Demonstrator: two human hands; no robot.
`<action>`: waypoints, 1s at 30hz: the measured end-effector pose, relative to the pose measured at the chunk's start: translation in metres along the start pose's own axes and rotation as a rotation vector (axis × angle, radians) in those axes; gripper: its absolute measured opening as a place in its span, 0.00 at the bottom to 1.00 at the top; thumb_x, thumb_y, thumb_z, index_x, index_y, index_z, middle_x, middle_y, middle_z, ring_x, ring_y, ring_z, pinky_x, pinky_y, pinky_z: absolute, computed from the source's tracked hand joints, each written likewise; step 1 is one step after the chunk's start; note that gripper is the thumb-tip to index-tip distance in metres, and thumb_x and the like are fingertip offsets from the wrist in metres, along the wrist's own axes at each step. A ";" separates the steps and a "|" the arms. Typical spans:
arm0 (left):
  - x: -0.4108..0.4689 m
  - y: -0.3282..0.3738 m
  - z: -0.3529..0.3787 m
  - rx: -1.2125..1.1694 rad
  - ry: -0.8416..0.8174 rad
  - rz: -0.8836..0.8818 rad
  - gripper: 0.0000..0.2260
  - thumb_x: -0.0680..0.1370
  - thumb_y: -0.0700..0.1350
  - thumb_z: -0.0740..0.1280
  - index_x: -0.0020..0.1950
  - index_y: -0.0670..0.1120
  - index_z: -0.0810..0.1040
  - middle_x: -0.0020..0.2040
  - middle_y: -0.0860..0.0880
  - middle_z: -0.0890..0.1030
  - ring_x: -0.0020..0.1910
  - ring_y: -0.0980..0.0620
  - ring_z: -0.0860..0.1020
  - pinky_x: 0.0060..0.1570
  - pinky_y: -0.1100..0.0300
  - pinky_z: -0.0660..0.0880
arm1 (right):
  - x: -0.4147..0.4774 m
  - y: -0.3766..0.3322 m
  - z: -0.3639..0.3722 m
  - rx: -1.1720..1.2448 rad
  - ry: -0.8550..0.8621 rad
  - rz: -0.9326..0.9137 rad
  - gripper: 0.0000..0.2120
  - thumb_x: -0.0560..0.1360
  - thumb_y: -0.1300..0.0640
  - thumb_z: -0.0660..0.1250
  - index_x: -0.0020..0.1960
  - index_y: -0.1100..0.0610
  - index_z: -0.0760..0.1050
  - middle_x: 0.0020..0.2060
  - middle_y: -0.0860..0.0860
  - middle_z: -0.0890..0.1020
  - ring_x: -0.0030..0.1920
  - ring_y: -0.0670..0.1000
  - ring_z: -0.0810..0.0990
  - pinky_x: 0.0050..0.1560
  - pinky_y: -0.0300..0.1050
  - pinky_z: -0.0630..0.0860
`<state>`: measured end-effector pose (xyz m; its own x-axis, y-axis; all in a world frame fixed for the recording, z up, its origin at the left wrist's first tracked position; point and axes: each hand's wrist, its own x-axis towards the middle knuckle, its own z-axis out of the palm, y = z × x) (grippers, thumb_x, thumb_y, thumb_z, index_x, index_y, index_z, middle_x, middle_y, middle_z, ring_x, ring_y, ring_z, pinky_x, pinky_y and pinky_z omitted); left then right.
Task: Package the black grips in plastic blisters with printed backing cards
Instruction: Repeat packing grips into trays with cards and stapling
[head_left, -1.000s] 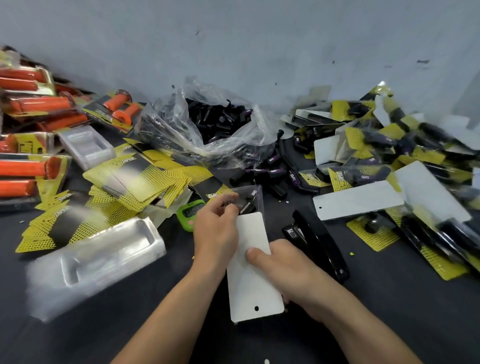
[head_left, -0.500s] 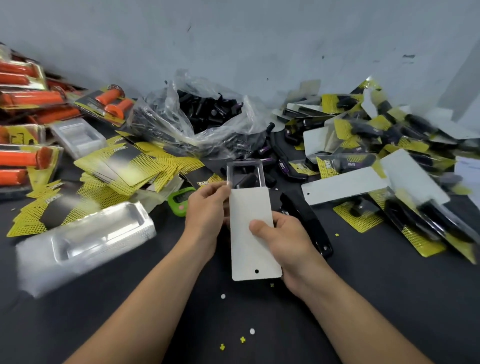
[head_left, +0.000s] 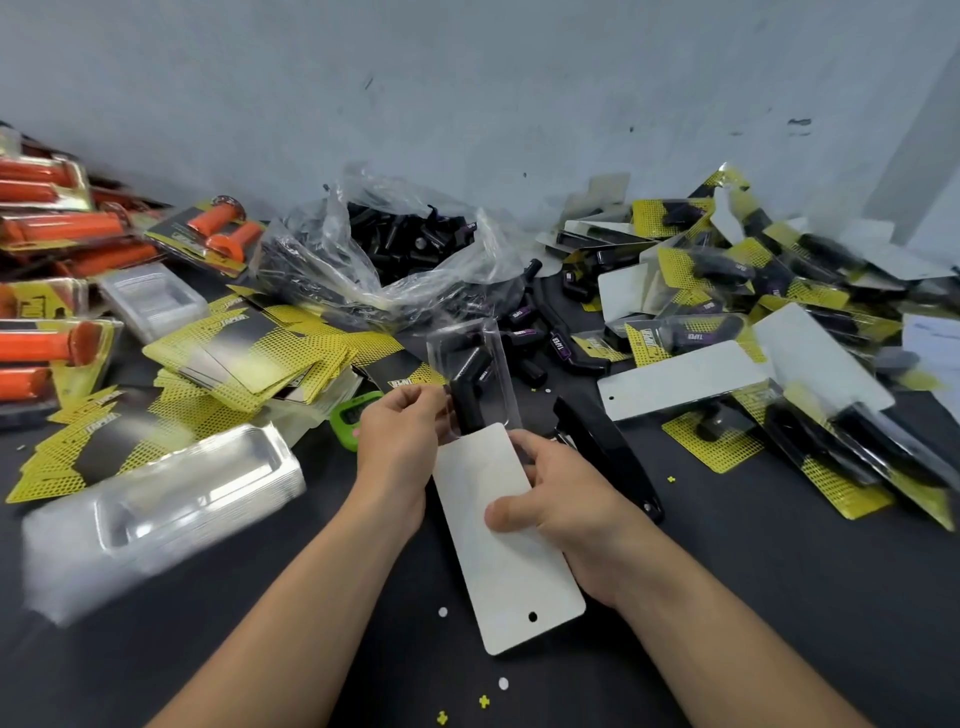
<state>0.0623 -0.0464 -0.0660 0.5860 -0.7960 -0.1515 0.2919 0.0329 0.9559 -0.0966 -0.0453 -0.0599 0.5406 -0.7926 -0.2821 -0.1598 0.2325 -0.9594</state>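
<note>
A clear plastic blister (head_left: 493, 358) with a black grip (head_left: 467, 389) inside is held above the dark table. My left hand (head_left: 400, 447) pinches the blister's left edge. A backing card (head_left: 504, 540), white side up with a punched hole near me, sits partly slid into the blister. My right hand (head_left: 561, 509) grips the card, thumb on its face. A clear bag of loose black grips (head_left: 410, 244) lies behind. Yellow-and-black printed cards (head_left: 249, 353) are heaped at the left, with a stack of empty blisters (head_left: 156, 509) in front of them.
A black stapler (head_left: 608, 452) lies just right of my hands. Finished black-grip packs (head_left: 779, 322) pile up at the right. Orange-grip packs (head_left: 47, 234) fill the far left. A green timer (head_left: 353, 421) sits behind my left hand. A grey wall closes the back.
The blister and card have tilted and risen slightly, and the card sits further out of the blister, showing the black grip. My right hand has shifted along the card's right edge.
</note>
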 end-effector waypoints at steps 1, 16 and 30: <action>0.000 0.001 0.000 -0.008 0.001 -0.004 0.10 0.80 0.38 0.68 0.39 0.45 0.81 0.37 0.46 0.85 0.37 0.47 0.82 0.36 0.55 0.79 | 0.000 -0.001 0.000 0.005 -0.011 0.004 0.26 0.72 0.78 0.68 0.62 0.54 0.78 0.53 0.58 0.87 0.52 0.61 0.87 0.49 0.56 0.85; 0.003 -0.001 -0.004 0.314 0.014 0.170 0.07 0.75 0.40 0.73 0.42 0.52 0.86 0.37 0.52 0.87 0.36 0.53 0.85 0.32 0.57 0.82 | 0.001 -0.003 0.002 0.111 0.174 0.052 0.13 0.78 0.71 0.63 0.52 0.58 0.84 0.44 0.57 0.88 0.43 0.59 0.88 0.43 0.55 0.85; 0.003 0.016 -0.014 0.349 -0.122 0.056 0.07 0.78 0.35 0.69 0.51 0.44 0.86 0.38 0.43 0.87 0.33 0.44 0.86 0.31 0.58 0.81 | -0.006 -0.007 0.007 0.042 0.254 0.043 0.10 0.80 0.68 0.64 0.48 0.59 0.82 0.48 0.61 0.87 0.50 0.65 0.86 0.51 0.63 0.83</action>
<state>0.0794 -0.0392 -0.0547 0.4928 -0.8659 -0.0856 -0.0254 -0.1127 0.9933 -0.0925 -0.0384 -0.0516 0.3084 -0.8965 -0.3180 -0.1406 0.2877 -0.9474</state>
